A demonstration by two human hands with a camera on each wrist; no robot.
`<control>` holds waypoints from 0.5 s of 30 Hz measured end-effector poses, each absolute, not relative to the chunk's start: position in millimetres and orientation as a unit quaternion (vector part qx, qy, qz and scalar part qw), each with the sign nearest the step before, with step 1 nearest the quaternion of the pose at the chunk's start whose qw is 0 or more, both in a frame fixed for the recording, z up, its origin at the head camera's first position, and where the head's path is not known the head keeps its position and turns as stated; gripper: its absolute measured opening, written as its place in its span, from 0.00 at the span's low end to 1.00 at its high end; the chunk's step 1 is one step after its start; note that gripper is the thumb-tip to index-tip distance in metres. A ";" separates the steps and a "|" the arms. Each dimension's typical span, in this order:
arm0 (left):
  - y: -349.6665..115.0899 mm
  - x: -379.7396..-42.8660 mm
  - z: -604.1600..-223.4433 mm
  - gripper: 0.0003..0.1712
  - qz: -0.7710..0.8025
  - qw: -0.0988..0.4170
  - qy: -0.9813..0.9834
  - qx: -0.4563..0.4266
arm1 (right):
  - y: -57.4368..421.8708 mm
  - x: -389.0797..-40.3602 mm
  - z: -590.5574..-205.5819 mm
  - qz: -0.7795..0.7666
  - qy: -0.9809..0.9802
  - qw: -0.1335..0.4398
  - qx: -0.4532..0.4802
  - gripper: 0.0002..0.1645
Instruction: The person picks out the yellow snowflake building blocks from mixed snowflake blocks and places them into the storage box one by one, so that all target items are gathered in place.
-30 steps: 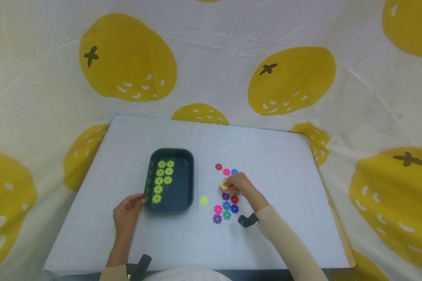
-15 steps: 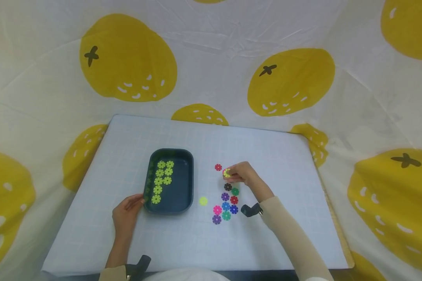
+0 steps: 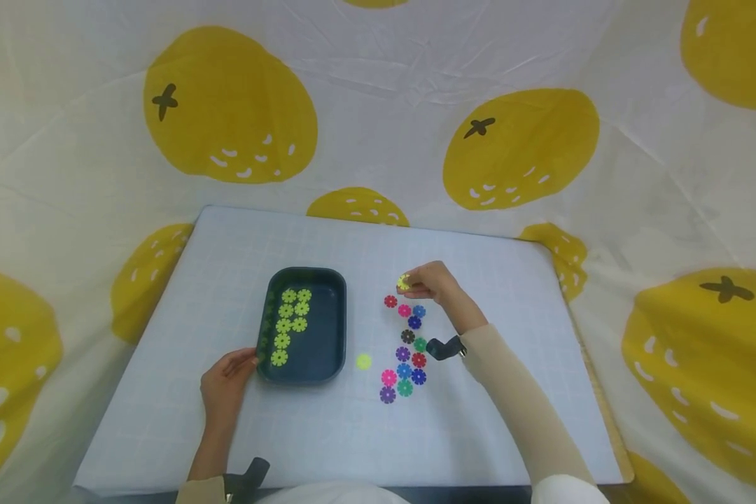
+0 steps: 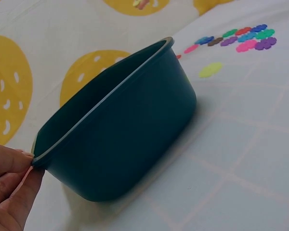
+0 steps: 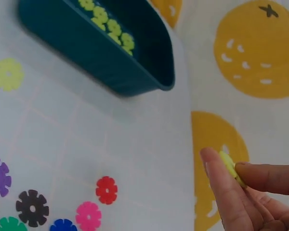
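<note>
My left hand (image 3: 229,378) pinches the near left corner of the dark teal tray (image 3: 313,376), thumb and fingers at its rim in the left wrist view. Inside the tray, on its left side, lie several yellow-green snowflake discs (image 3: 283,325) in two columns. My right hand (image 3: 437,281) is above the far end of the loose discs. Between thumb and fingers it pinches a yellow-green snowflake disc (image 5: 229,166), seen nearly edge-on in the right wrist view. Right of the tray, another yellow-green disc (image 3: 364,361) lies on the cloth.
Several loose snowflake discs spread over the white cloth (image 3: 498,301) right of the tray, among them a red disc (image 3: 390,301), a black disc (image 3: 407,337) and a purple disc (image 3: 387,395). A curtain (image 3: 384,126) with yellow fruit prints hangs behind the table.
My right hand has moved away from me over the discs, carrying the yellow-green snowflake disc, and uncovers pink, blue and black ones. The left hand and tray have stayed in place.
</note>
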State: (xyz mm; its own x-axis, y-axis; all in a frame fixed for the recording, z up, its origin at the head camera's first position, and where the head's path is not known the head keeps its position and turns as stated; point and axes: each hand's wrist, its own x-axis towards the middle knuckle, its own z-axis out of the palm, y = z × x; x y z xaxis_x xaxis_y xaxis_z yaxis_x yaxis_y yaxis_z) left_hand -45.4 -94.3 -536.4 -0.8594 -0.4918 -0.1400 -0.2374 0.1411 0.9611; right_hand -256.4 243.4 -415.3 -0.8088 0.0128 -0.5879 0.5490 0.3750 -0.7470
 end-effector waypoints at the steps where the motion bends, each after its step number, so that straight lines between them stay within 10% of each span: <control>1: -94.3 -45.2 -536.2 0.13 -0.608 0.104 -0.749 0.244 | 241.7 -258.4 -412.3 -0.530 0.789 0.254 0.177 0.19; 15: -93.3 -45.1 -535.1 0.14 -0.609 0.099 -0.746 0.250 | 198.5 -281.8 -384.3 -0.554 0.780 0.252 0.144 0.19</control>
State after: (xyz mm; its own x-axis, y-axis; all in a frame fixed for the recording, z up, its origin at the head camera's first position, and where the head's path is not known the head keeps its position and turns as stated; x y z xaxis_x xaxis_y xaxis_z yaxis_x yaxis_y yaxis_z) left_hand -45.1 -93.3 -535.1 -0.8556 -0.4933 -0.1568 -0.2521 0.1327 0.9586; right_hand -281.8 198.5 -384.3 -0.8319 -0.0539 -0.5523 0.5039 0.3439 -0.7924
